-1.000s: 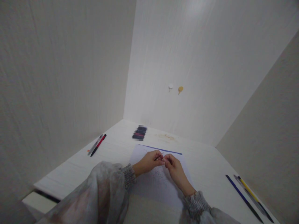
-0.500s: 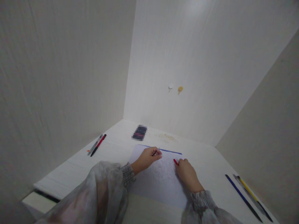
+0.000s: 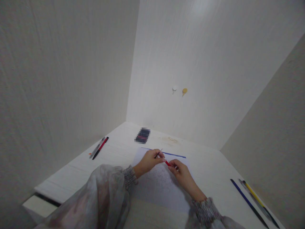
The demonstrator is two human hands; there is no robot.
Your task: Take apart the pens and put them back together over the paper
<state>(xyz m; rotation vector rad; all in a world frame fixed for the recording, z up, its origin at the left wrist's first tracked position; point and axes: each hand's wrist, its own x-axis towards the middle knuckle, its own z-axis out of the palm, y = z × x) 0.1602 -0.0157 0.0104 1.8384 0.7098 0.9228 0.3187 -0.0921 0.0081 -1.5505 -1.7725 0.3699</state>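
Observation:
My left hand [image 3: 150, 160] is closed around a thin dark stick with a pale tip [image 3: 157, 155], perhaps a pen refill. Pinched in the fingers of my right hand [image 3: 180, 170] is a small red piece [image 3: 168, 163] shaped like part of a pen. The red piece's far end meets the left fingertips; whether both hands grip it is unclear. Beneath both hands lies a white sheet of paper [image 3: 152, 194] with faint grey marks. A blue strip [image 3: 175, 155] runs along its far edge.
At the left lie a red-and-black pen [image 3: 100, 148] and a grey pen [image 3: 97, 147]. A blue-and-black pen [image 3: 247, 202], a yellow-and-black pen [image 3: 256, 195] and a greyish one rest at the right. A pixelated dark object [image 3: 142, 135] sits near the back wall [image 3: 202, 117], which bears two small hooks.
My right hand has moved left with the red piece, bringing it up to the left fingertips. My left hand has barely moved.

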